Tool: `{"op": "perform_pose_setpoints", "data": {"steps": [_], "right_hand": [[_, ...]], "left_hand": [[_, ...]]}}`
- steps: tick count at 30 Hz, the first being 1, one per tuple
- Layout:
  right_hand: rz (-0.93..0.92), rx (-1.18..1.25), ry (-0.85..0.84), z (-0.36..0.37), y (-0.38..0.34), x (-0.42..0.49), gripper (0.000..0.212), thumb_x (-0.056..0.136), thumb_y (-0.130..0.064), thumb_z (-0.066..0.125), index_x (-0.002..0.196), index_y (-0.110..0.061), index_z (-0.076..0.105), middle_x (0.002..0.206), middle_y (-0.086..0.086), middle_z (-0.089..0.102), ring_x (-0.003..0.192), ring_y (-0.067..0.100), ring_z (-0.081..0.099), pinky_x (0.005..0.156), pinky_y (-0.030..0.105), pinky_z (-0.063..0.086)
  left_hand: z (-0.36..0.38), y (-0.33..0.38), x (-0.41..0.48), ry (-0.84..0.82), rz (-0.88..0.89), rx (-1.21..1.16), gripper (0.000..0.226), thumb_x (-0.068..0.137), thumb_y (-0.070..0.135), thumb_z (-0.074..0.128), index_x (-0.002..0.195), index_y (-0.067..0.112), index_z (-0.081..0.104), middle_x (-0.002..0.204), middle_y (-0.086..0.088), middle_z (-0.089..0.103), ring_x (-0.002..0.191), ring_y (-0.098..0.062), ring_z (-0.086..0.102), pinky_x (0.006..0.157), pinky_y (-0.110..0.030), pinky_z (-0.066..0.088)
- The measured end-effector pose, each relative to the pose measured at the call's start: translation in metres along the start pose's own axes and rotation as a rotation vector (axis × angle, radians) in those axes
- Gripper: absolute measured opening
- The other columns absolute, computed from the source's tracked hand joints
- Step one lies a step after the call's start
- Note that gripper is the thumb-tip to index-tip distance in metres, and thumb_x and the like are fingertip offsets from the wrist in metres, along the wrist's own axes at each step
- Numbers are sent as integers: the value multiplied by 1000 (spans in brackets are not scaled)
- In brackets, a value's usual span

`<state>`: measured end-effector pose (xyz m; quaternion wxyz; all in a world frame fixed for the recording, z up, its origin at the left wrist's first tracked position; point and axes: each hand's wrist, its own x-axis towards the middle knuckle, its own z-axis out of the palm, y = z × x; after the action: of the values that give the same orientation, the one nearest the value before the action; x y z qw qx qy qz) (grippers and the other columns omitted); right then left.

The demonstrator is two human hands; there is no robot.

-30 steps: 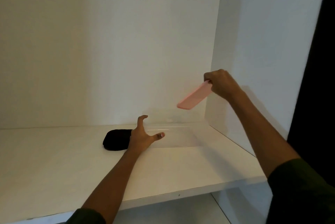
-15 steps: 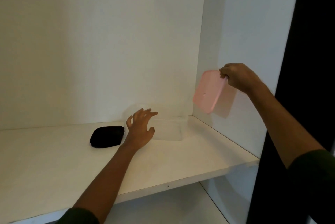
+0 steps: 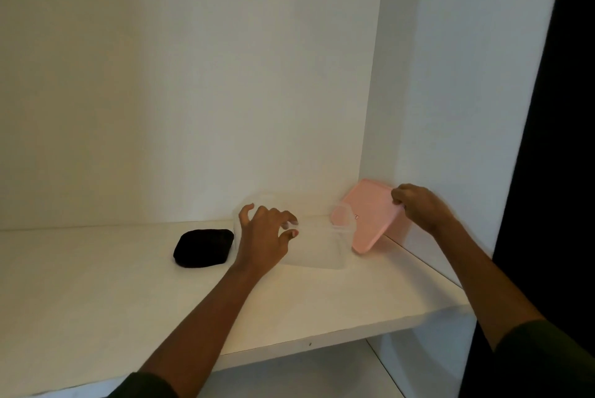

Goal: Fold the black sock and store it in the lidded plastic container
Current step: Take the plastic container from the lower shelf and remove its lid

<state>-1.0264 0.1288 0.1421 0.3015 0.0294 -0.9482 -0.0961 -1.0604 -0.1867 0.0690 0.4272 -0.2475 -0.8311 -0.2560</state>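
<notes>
A folded black sock (image 3: 203, 248) lies on the white shelf (image 3: 96, 294), just left of a clear plastic container (image 3: 317, 243) that stands open near the back right corner. My left hand (image 3: 265, 236) hovers over the container's left rim with fingers spread, holding nothing. My right hand (image 3: 418, 207) grips the top edge of the pink lid (image 3: 370, 217). The lid is tilted, its lower edge down by the shelf just right of the container, close to the side wall.
The shelf sits inside a white cupboard with a back wall and a right side panel (image 3: 450, 108). A lower shelf (image 3: 306, 375) shows beneath the front edge. A dark gap (image 3: 553, 140) runs along the far right.
My right hand has brought the pink lid down from mid-air to the shelf beside the container. My left hand has shifted right, over the container's rim.
</notes>
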Motion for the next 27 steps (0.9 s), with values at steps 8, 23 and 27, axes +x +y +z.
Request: {"op": "perform_pose_setpoints", "data": {"steps": [8,23,27], "right_hand": [[142,-114,-197,-4,0,1,18,87,-6,46,86,-20,35,109,7,60,80,18,47,66,26,30],[119,526,89,-73,-145,86,15,77,3,63,84,-3,75,94,18,74,90,32,69,82,36,56],[41,691,-92,-87,-237,97,17,83,-1,56,92,5,69,98,26,71,87,37,70,69,35,59]], "left_hand": [[6,24,-2,-9,203,0,18,72,36,73,88,30,74,72,13,71,68,-9,64,59,-21,46],[-30,4,18,392,-184,-252,31,87,31,44,98,18,71,98,1,71,93,-21,62,78,-27,46],[-58,-50,22,196,-779,-28,32,87,27,50,115,16,62,124,-10,58,116,-32,51,96,-39,39]]}}
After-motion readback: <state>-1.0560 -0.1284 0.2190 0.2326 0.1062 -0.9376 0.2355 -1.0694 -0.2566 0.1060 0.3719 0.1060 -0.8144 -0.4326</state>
